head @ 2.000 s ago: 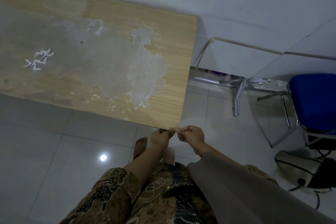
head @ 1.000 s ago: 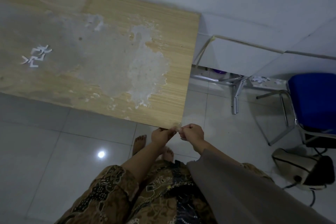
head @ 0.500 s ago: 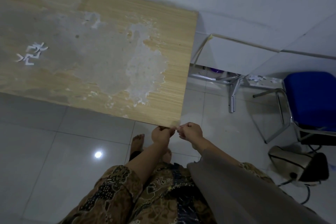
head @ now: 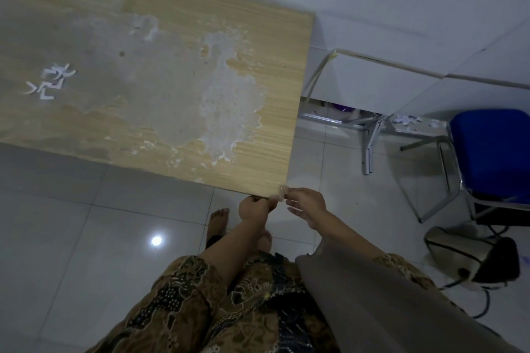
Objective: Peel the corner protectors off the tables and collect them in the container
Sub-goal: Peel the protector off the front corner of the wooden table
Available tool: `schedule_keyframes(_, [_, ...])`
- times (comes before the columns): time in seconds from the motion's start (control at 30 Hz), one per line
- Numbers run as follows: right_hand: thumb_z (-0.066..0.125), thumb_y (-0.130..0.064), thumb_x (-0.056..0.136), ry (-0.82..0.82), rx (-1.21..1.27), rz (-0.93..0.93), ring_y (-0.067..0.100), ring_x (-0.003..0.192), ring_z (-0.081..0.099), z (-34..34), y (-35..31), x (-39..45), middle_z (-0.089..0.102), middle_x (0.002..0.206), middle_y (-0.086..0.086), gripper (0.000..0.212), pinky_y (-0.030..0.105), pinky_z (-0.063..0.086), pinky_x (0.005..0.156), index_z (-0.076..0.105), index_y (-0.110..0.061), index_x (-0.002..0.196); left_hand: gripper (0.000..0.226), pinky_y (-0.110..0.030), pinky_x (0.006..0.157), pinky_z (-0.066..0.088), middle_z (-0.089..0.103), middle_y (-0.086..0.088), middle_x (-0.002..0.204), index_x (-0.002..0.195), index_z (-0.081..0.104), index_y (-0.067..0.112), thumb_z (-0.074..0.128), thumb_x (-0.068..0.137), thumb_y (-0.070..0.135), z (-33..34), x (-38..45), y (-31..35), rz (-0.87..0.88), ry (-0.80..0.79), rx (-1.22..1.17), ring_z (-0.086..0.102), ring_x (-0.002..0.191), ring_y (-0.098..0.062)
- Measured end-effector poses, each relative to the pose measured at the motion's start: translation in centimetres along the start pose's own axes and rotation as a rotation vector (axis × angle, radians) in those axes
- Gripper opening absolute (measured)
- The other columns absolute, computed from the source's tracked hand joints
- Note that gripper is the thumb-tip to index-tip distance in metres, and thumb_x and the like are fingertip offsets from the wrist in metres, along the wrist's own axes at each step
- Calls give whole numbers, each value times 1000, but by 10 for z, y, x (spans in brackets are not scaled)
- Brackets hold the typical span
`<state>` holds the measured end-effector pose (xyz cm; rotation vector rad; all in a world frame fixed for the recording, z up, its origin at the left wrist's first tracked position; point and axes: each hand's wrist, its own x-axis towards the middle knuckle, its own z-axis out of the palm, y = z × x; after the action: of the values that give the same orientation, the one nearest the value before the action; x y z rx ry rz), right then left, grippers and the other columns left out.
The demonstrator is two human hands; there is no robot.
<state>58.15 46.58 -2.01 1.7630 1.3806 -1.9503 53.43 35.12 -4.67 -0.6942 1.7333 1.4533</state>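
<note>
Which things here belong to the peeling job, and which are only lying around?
Belong to the job:
- corner protector, at the table's near corner
- wooden table
- left hand, right hand
- white peeled pieces on the tabletop

Only lying around:
- blue chair
- bag on the floor

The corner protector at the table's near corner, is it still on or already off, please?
Still on, it seems: the clear corner protector sits against the table corner, with the left hand and right hand pinching there.

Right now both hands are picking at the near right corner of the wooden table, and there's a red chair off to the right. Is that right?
Not quite: the chair is blue, not red, as the head view shows. The rest holds: the left hand and right hand are both at the near right corner of the wooden table, on a small clear protector.
</note>
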Motion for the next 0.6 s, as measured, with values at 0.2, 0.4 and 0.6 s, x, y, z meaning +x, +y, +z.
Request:
schedule_keyframes(0.2, [82,-11,75,147,-9,-95,22,70,69,10,5,3,72,78,15,13,31,60,73,73,-4,80,6,-46,94,52,70,-21,98,84,68,3,72,80,1,-6,1,-1,-21,-82,-16,66,98,-35])
schedule_keyframes(0.4, [79,-11,78,228,-131,-117,20,60,68,17,2,10,72,70,11,12,35,62,70,71,-5,72,3,-41,90,53,68,-15,81,80,67,-7,68,82,-5,-6,1,1,-87,-79,-123,66,88,-31])
schedule_keyframes(0.6, [81,-14,76,191,-150,-114,15,59,67,13,-2,10,72,71,9,12,23,58,56,73,-5,77,19,-44,94,52,67,-23,100,101,66,-10,66,83,-4,-3,0,4,-71,-52,-63,65,97,-33])
